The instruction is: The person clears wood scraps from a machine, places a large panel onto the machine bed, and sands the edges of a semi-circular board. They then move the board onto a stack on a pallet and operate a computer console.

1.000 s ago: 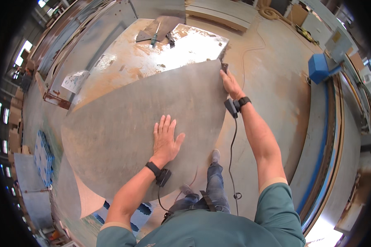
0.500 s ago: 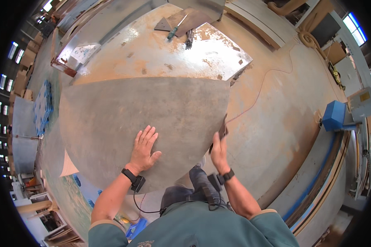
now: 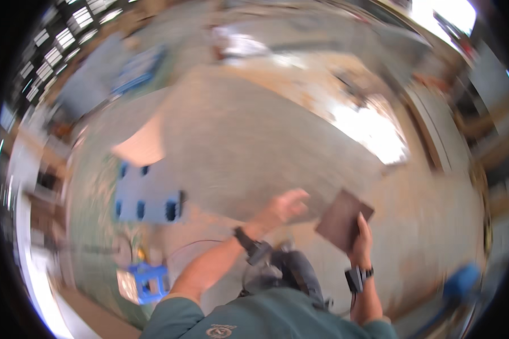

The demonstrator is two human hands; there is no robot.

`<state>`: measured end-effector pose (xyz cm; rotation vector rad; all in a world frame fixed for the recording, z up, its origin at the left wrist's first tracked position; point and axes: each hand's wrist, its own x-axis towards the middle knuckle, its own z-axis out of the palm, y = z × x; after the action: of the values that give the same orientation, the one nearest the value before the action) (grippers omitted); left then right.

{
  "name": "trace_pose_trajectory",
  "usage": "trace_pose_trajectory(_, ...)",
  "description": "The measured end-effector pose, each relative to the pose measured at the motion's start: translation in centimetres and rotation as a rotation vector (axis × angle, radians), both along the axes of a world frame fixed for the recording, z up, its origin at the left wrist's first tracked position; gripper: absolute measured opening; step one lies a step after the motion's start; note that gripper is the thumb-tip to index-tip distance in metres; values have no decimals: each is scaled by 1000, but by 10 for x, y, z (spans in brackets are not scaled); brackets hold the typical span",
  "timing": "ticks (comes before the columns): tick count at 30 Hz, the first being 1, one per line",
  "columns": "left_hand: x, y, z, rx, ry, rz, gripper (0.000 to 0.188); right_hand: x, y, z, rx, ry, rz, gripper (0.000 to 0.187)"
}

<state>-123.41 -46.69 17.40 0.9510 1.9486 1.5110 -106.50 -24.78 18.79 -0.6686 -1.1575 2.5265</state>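
Observation:
A large grey sheet (image 3: pixel 237 135) with a curved outline spreads out in front of me. My right hand (image 3: pixel 362 244) grips a flat, dark brown rectangular piece (image 3: pixel 344 219) by its right edge, its broad face turned up, beside the sheet's near right part. What the piece is made of does not show. Over the near edge of the sheet is my left hand (image 3: pixel 291 205), smeared by motion; its fingers cannot be made out, nor whether it touches the sheet. Both wrists wear black straps with small devices.
Blue pallet-like support (image 3: pixel 147 198) shows left of the sheet, below a pale pointed piece (image 3: pixel 144 141). A blue stool (image 3: pixel 151 282) stands at the lower left. Beyond the sheet lies a shiny metal plate (image 3: pixel 373 130). At the lower right is a blurred blue object (image 3: pixel 461 282).
My view has swung left and blurred. The left hand has left its flat rest on the sheet. My right hand has drawn the brown piece away from the sheet's right edge and turned it flat.

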Motion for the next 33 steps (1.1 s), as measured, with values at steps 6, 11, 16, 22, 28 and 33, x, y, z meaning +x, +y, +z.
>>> trace_pose_trajectory(6, 70, -50, 5, 411, -1003, 183, 36, -36, -80, 5, 250, -105, 462, 32)
trace_pose_trajectory(11, 117, -64, 13, 725, -1120, 442, 46, -68, -99, 20, 457, -112, 853, 31)
trace_pose_trajectory(16, 134, -54, 10, 679, -537, 989, 45, -134, -30, 5, 1324, 305, 809, 33)
trace_pose_trajectory(22, 99, -50, -45, -74, -51, 1837, 33, -264, 163, -39, 2179, 481, 266, 57)
trace_pose_trajectory(28, 69, 85, -85, 428, 73, 2060, 45, -271, 207, -88, 1959, -107, 766, 65)
trace_pose_trajectory(33, 107, 230, -95, 395, 13, 2077, 49, -259, 190, -90, 2046, -127, 591, 69)
